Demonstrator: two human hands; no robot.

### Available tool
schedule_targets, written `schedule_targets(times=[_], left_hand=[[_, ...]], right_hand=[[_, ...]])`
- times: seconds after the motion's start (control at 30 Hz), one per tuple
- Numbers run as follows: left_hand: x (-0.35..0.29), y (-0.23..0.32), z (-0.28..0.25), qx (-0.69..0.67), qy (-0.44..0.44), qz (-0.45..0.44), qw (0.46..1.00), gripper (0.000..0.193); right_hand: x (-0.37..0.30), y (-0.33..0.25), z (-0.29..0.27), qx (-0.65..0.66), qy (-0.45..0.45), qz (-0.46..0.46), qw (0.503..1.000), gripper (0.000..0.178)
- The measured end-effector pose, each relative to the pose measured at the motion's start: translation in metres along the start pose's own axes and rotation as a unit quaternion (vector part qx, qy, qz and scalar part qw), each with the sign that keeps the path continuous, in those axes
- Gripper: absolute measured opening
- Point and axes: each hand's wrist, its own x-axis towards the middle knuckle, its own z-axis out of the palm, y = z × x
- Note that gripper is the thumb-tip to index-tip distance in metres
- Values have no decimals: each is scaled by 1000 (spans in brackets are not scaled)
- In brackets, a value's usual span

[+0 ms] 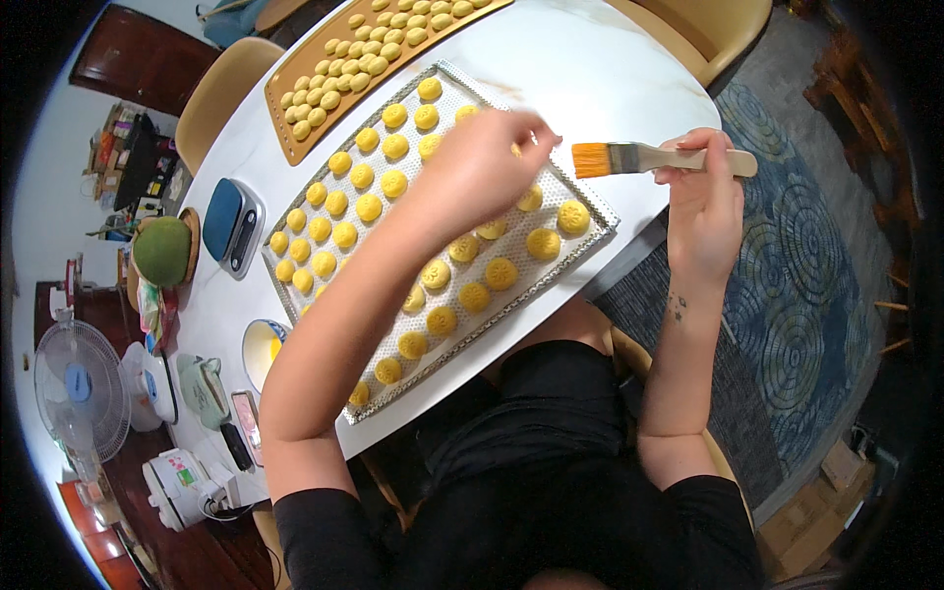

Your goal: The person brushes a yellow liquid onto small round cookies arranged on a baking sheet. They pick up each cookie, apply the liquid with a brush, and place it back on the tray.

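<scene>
My right hand (703, 211) grips the pale wooden handle of a pastry brush (639, 158), past the tray's right corner. Its orange bristles point left, toward my other hand. My left hand (482, 162) hovers over the tray with fingers curled and tips drawn together as in a pinch; anything between them is too small to make out. Below it, round yellow stamped cookies (501, 273) sit in rows on a perforated metal baking tray (600, 211). My left hand and forearm hide some of them. A bowl (250, 346) with yellow liquid stands left of the tray, partly behind my arm.
An orange-brown tray (295, 152) of small yellow dough pieces lies at the far side of the white table (600, 59). A kitchen scale (234, 226), a green round fruit (162, 251) and a phone (246, 425) are on the left. Chairs (211, 98) surround the table; a fan (79, 383) stands far left.
</scene>
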Motion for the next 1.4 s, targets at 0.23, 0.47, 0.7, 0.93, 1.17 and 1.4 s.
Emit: schedule_targets(times=[0.23,0.47,0.7,0.93,1.17,1.4], left_hand=[[-67,9,-82,-196,198,210,937,69],[-130,-14,-88,-23,259,142,955,79],[-170,-25,-99,4,309,147,940,65],[-193,-38,-99,-3,342,135,930,58],[-210,-61,-104,-21,367,125,921,62],[-252,-75,-109,-150,385,47,909,38]], right_hand=[[-17,-17,97,-296,-392,-108,864,8],[-28,1,155,-384,-458,-310,739,12],[-47,7,194,-444,-470,-363,671,12],[-64,10,217,-445,-488,-363,657,9],[-79,18,241,-438,-512,-397,623,10],[-64,29,267,-354,-493,-340,718,13]])
